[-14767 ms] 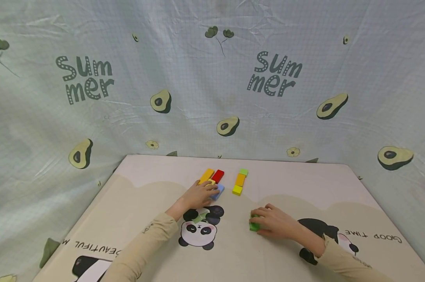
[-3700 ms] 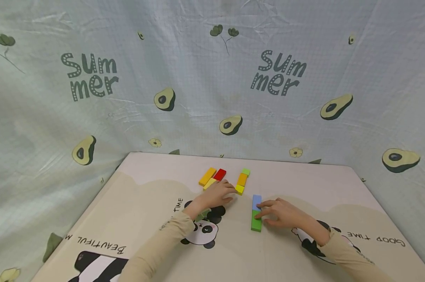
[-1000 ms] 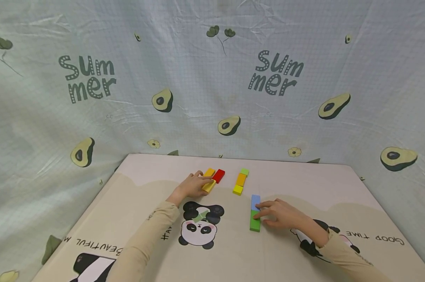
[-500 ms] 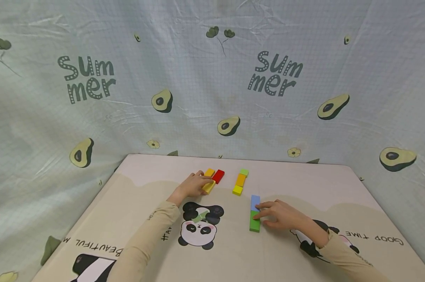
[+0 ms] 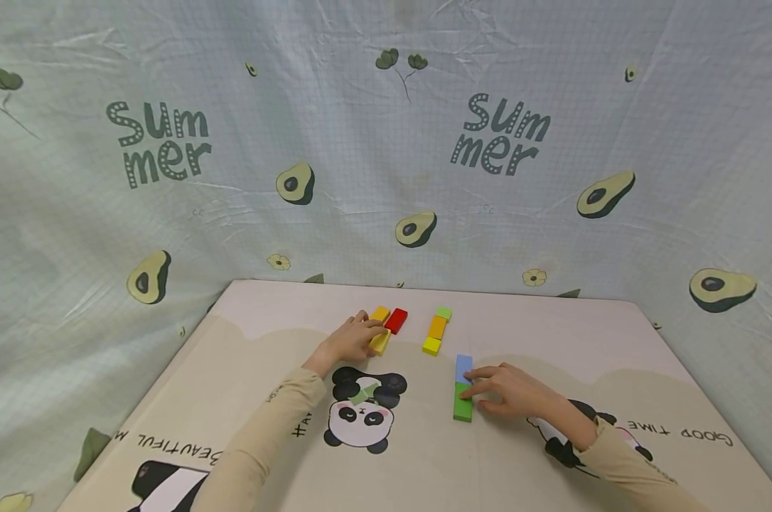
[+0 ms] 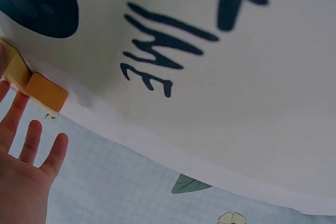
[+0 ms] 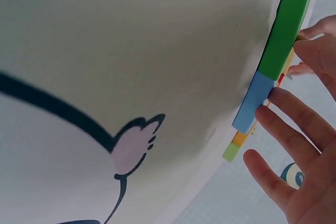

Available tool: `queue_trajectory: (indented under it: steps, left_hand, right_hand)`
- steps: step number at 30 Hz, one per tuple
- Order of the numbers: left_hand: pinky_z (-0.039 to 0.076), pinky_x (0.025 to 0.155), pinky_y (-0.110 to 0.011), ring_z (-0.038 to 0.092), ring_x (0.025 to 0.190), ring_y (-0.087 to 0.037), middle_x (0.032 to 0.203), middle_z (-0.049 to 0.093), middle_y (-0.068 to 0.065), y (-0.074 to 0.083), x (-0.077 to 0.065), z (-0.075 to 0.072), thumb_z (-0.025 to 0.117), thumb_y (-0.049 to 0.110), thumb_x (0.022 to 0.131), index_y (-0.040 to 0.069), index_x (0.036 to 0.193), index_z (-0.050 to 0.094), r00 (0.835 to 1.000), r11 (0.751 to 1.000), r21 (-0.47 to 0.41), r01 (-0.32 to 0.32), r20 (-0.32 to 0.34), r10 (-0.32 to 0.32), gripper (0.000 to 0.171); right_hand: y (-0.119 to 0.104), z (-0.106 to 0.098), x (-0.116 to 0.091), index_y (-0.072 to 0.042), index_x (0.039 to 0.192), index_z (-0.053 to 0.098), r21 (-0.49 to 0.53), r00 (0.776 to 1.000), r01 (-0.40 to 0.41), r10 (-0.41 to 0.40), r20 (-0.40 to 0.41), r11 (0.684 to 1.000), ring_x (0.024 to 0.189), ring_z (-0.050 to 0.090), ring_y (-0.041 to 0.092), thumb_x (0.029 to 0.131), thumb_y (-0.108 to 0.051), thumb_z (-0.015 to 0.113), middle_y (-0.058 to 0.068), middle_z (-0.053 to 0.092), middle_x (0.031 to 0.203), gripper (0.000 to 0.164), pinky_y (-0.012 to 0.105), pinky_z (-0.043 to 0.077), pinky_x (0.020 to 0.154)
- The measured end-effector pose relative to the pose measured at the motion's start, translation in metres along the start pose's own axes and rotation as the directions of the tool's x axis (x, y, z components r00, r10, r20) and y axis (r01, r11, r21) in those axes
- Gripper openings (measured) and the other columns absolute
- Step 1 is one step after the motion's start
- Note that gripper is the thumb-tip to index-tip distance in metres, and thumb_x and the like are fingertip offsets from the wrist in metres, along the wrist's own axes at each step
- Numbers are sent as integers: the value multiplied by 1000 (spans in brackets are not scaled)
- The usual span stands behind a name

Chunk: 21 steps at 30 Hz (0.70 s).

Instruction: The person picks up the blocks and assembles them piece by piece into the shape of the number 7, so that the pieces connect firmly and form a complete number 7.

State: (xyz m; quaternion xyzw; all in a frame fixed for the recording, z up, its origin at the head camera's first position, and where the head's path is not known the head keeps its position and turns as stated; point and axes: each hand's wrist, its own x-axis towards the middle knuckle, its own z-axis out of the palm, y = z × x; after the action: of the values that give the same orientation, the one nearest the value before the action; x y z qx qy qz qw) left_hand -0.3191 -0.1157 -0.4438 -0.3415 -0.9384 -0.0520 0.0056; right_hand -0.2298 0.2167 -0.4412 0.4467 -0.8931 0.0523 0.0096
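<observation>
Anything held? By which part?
Left hand seems to pinch the pale yellow block, a finger near its far end; right hand merely touches green block and blue block.

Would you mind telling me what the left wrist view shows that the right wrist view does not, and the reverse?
Only the left wrist view shows the large letters and leaf print. Only the right wrist view shows the right hand, green block, blue block and light green block. Both show part of the left hand and the tabletop; whether they share the pale yellow block is unclear.
</observation>
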Motion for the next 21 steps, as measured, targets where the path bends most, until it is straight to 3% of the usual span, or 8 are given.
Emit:
queue_trajectory:
  steps: [10,21]
  left_hand:
    - [40,91,-41,40,111,-25,123,52,-8,2,-1,0,66,26,77,13,119,56,1000,1000,16,-10,-25,10,45]
    - [41,89,-42,42,109,-25,120,54,-8,3,0,-2,59,21,80,11,117,56,993,999,12,-48,-111,49,38]
  right_hand:
    - [1,1,0,-34,109,63,5,1000,7,-7,-11,1000,111,54,20,84,-23,59,4,58,122,28,41,45,79]
    - [1,-1,2,-31,109,64,7,999,43,-43,-28,999,109,56,21,83,-19,59,6,59,120,28,40,47,79]
